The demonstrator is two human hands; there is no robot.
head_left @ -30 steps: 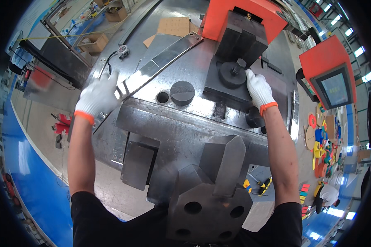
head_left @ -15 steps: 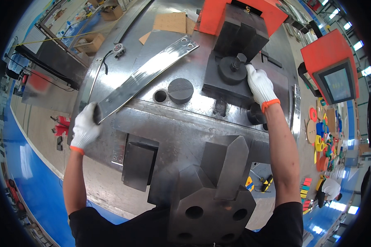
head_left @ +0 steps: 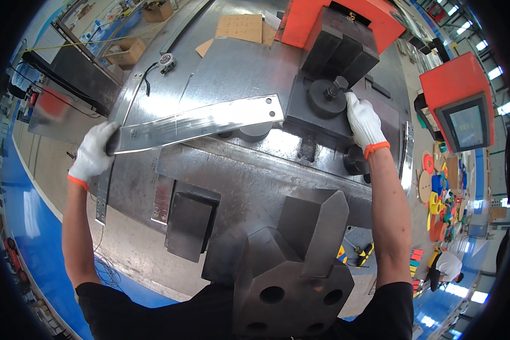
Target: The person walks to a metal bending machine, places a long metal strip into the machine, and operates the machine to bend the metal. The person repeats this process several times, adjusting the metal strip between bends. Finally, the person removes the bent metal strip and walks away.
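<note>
My left hand [head_left: 93, 151], in a white glove with an orange cuff, is closed around the near-left end of a long, flat, shiny metal bar [head_left: 201, 123]. Two holes show at the bar's far end, which reaches toward the dark machine block. The bar passes over a round steel slug [head_left: 255, 132], partly covering it. My right hand [head_left: 365, 120], gloved alike, rests against the right side of a dark round die [head_left: 325, 101] with a bolt in its middle. Its fingers look stretched out along the die, partly hidden, and hold nothing I can see.
An orange-red machine body [head_left: 296, 25] with a dark ram block [head_left: 345, 48] stands beyond the die. A red-framed control screen [head_left: 464, 122] is at the right. Nearest me are a large dark block with holes [head_left: 294, 289] and a rectangular block [head_left: 190, 224]. Cardboard pieces [head_left: 239, 28] lie at the back.
The metal bar has swung clockwise, its far end coming nearer and rightward. My left hand has moved left and slightly away, still holding it. My right hand stays beside the die.
</note>
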